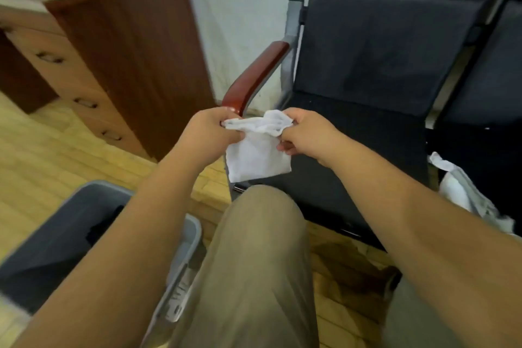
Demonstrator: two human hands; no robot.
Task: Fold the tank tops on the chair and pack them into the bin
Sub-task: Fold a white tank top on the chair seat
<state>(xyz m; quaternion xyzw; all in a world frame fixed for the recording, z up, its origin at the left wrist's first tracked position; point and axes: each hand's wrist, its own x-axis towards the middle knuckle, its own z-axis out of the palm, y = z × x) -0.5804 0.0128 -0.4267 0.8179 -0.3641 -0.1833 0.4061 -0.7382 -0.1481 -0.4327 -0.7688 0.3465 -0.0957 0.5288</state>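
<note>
Above the front left corner of the black padded chair (364,133), just off the tip of its red-brown wooden armrest (257,76): both hands are holding up a small folded white cloth tank top (258,155).

- Left hand (210,133) is pinching the left end of the top edge, fingers curled round it.
- Right hand (306,133) is gripping the bunched right end.
- The top edge is running side to side between the two grips. The folded body is hanging straight down, seemingly clear of the seat.
- Grey plastic bin (195,232) is sitting on the floor, low and to the left of the grip, past the khaki trouser knee (262,248). The left hand is the nearer one. Something dark is lying inside; cannot tell what.
- Loose heap of white garments (463,192) is waiting at the front edge of the neighbouring seat, well to the right.

Judgement: the fold is looking close to finished. The drop is calling for a swing down and left over the knee, and the bunched right end is looking likeliest to slip open.
</note>
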